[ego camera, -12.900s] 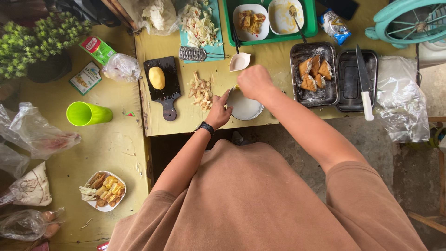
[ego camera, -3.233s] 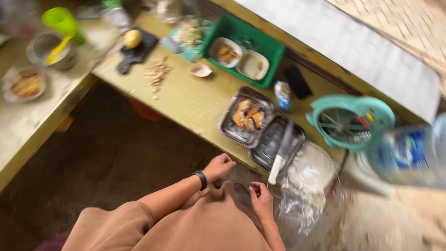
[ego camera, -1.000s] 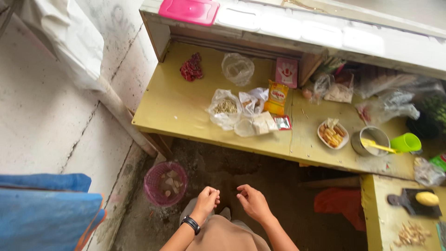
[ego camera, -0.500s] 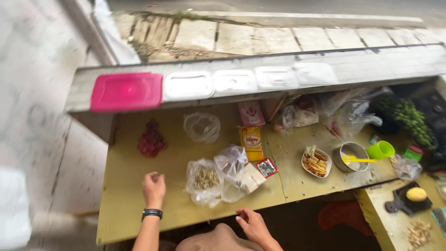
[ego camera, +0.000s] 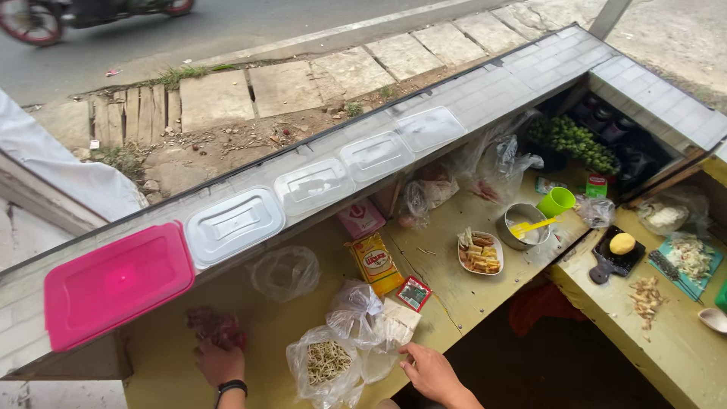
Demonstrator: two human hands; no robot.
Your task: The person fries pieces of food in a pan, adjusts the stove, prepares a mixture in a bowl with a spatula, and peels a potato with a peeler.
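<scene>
My left hand (ego camera: 219, 362), a black watch on its wrist, reaches onto the yellow-green counter (ego camera: 273, 318); its fingers close on the lower edge of a dark red bag (ego camera: 213, 326). My right hand (ego camera: 432, 371) hovers at the counter's front edge with fingers apart and holds nothing. It is just below a white packet (ego camera: 395, 321) and a crumpled clear bag (ego camera: 354, 306). A clear bag of pale sprouts (ego camera: 326, 365) lies between my two hands.
A pink lid (ego camera: 117, 284) and three clear lids (ego camera: 235, 222) sit on the tiled ledge above. To the right are a yellow packet (ego camera: 376, 261), a plate of fried pieces (ego camera: 479, 254), a metal bowl (ego camera: 522, 225), a green cup (ego camera: 556, 201) and a board with a potato (ego camera: 621, 244).
The view has swung up to take in the street. My left hand has reached the dark red bag; my right hand stays at the counter's front edge.
</scene>
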